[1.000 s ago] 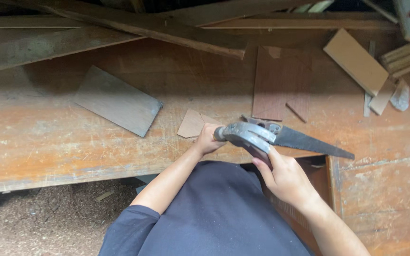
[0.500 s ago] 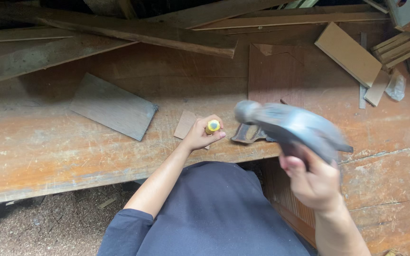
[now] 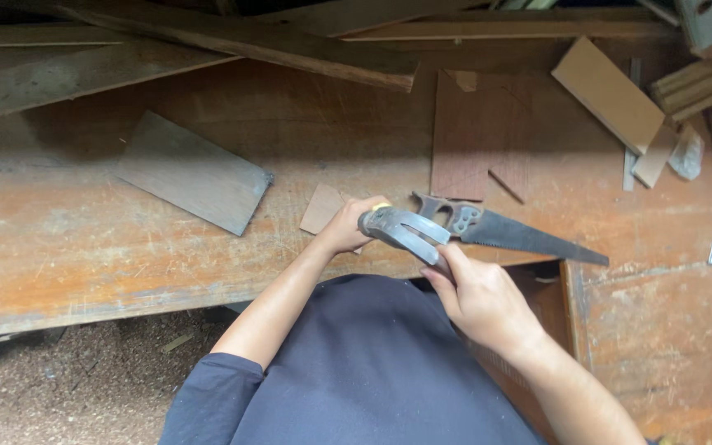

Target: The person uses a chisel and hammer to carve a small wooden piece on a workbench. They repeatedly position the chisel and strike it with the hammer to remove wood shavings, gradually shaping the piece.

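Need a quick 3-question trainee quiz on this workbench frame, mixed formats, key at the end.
1. True or false: the right hand holds a claw hammer whose head is down at the left hand.
2. Which tool lies on the workbench just beyond the hammer? A) handsaw B) pliers C) paintbrush
3. Fill in: the left hand grips a tool with a ____ cap, beside a small wood offcut.

Key: 1 true; 2 A, the handsaw; 3 yellow.
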